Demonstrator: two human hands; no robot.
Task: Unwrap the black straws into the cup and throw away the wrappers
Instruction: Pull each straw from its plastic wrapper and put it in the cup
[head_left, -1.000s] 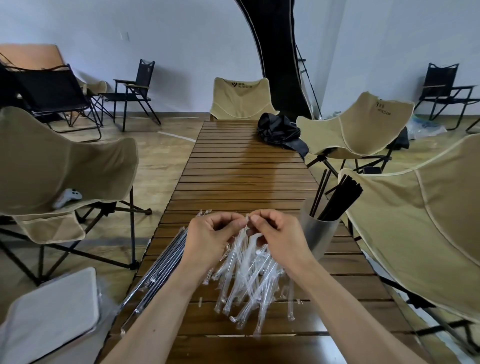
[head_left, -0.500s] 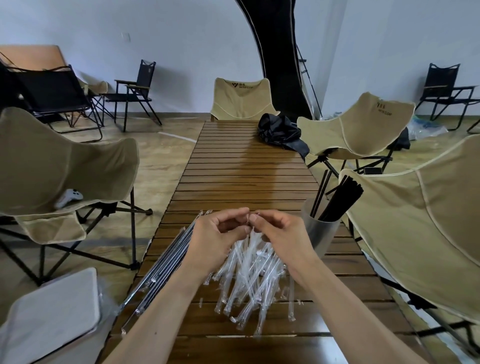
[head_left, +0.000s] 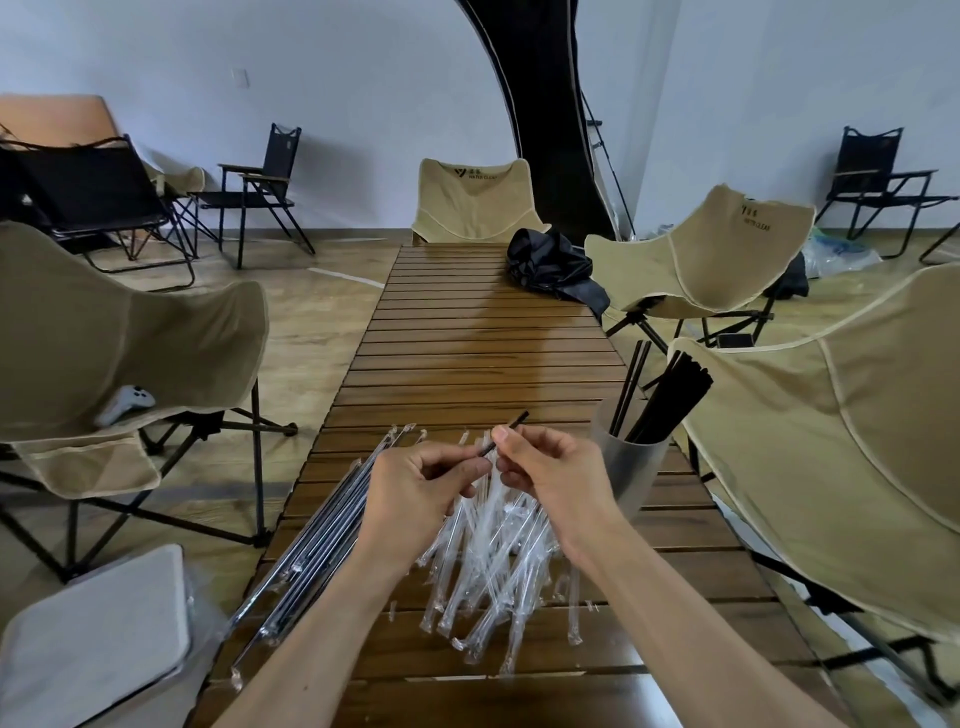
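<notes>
A black straw (head_left: 511, 427) pokes out past my fingers, tip pointing up and right. My right hand (head_left: 556, 473) pinches its bare part. My left hand (head_left: 421, 483) grips its lower part and the clear wrapper around it. Under both hands lies a heap of empty clear wrappers (head_left: 498, 577). Left of that heap a row of wrapped black straws (head_left: 317, 540) lies on the slatted wooden table (head_left: 467, 353). A grey cup (head_left: 631, 467) stands just right of my right hand, holding several bare black straws (head_left: 665, 400).
Beige folding chairs flank the table: one on the left (head_left: 119, 353), one at the far end (head_left: 475, 202), two on the right (head_left: 852, 457). A black bag (head_left: 553, 265) lies on the far table. A white lidded bin (head_left: 93, 639) sits at lower left.
The straw's black tip has come out of the wrapper between my fingertips. My right hand has shifted slightly right; both hands were pinched together at the wrapper's end before.
</notes>
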